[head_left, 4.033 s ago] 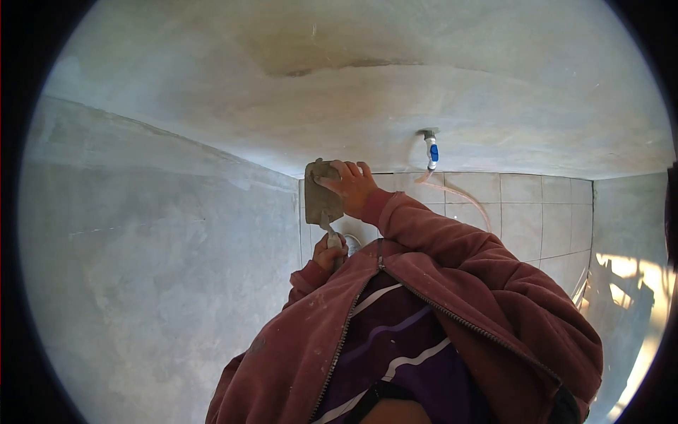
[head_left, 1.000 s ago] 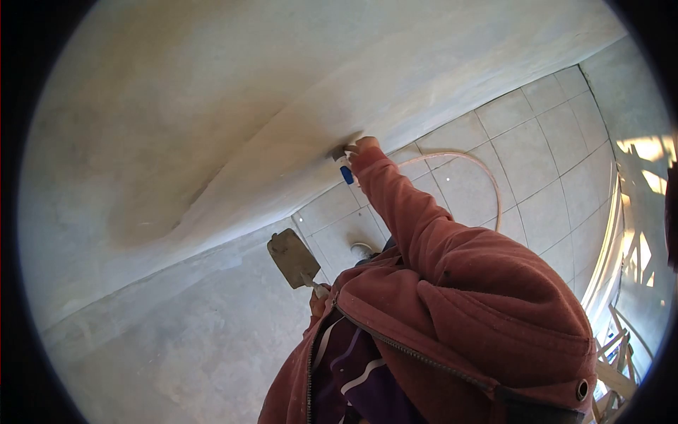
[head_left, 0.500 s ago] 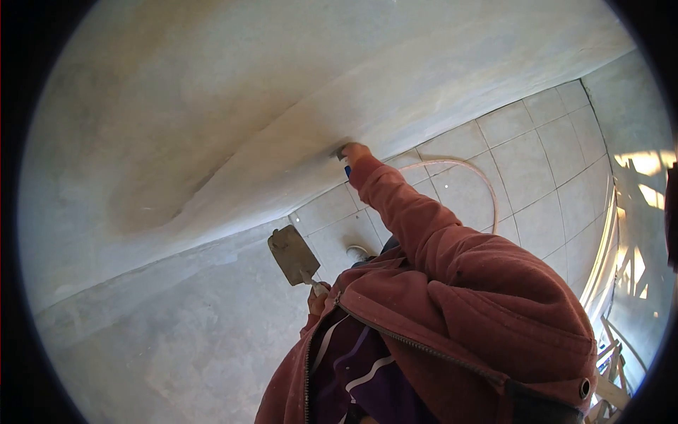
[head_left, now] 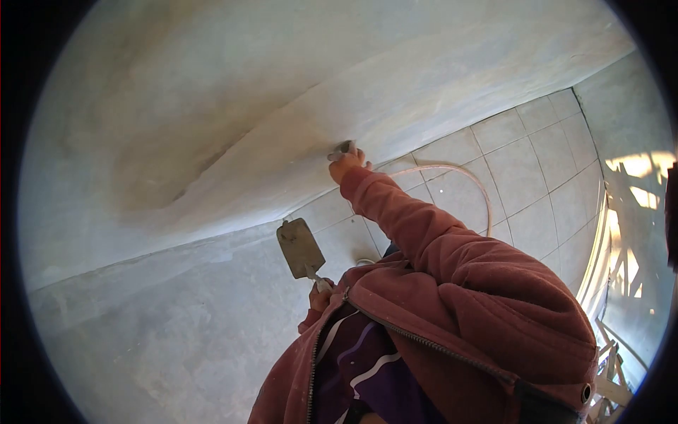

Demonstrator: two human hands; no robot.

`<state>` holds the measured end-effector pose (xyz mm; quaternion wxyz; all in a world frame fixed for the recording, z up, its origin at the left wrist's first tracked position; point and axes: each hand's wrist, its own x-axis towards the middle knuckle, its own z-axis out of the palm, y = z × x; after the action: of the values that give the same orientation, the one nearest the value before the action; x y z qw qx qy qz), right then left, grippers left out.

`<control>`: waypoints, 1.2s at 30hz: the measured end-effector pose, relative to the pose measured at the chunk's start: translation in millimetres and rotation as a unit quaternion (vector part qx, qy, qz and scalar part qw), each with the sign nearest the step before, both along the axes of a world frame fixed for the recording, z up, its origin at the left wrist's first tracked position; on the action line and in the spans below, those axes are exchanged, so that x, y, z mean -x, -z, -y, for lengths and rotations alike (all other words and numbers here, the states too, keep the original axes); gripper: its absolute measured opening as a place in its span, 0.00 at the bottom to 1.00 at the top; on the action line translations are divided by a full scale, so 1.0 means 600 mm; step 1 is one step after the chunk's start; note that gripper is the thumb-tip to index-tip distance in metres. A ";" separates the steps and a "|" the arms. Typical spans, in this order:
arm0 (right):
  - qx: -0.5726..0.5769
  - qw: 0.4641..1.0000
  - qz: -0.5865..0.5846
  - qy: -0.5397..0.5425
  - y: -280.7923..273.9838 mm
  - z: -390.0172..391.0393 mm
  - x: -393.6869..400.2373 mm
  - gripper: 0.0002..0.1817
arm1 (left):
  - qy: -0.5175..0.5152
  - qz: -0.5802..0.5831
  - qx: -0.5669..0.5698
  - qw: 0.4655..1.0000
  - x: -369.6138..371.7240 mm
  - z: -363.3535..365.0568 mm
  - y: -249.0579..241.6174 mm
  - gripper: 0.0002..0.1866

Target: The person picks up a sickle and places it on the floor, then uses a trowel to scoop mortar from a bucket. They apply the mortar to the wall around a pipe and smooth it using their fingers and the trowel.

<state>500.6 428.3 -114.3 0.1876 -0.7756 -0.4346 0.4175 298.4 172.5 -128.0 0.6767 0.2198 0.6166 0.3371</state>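
Observation:
My right hand (head_left: 346, 167) reaches out to the plastered wall (head_left: 233, 92), its fingers closed around a small putty knife (head_left: 344, 148). The knife's grey blade is at the wall's lower part, over a smooth, paler band of plaster; the fingers cover most of its handle. Near my body, my left hand (head_left: 320, 295) is wrapped around the pale handle of a flat rectangular trowel (head_left: 302, 247). Grey-brown paste coats the trowel's face, with a small lump at its far corner. This trowel is held out over the floor, apart from the wall.
A pale hose (head_left: 487, 194) curves over the floor tiles (head_left: 522, 162) to the right. Bare grey concrete (head_left: 183, 318) spreads at lower left. Wooden pieces (head_left: 614, 374) lean at the lower right, below a sunlit side wall (head_left: 632, 106).
My right hand has shifted slightly left and down along the wall and turned, so the putty knife points differently. The trowel in my left hand has moved a little right.

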 end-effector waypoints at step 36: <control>-0.479 0.815 0.275 -0.176 0.133 -0.068 -0.031 0.18 | -0.122 0.174 0.028 0.977 0.031 -0.051 0.350 0.10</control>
<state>519.0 469.0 -194.0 0.3318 -0.5805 -0.7420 -0.0488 279.7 203.3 -337.8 0.7335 0.0623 0.5206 0.4326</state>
